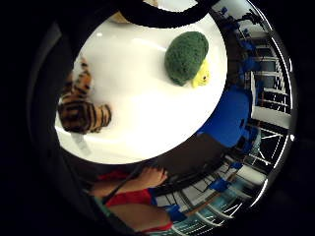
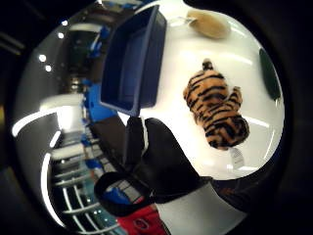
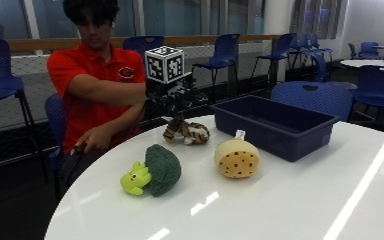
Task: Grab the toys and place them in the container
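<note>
right hand (image 3: pixel 172 102) hovering above tiger toy (image 3: pixel 187 131), fingers relaxed, holding nothing | tiger lying at table (image 3: pixel 298 200) far edge beside blue container (image 3: pixel 272 125) | turtle toy (image 3: pixel 153 171) sitting near left edge | cookie toy (image 3: pixel 236 158) resting mid-table

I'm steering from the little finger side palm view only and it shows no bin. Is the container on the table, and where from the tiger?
Observer: Yes, a dark blue container stands on the white table, beside the tiger toy.
Operator: Anything in it yet?
Observer: Nothing shows inside it in the thumb side view.
Operator: I see a green toy. Are there others?
Observer: A tan spotted plush lies between the green toy and the container.
Operator: Is the hand holding the tiger?
Observer: No, the right hand hovers above it.
</note>
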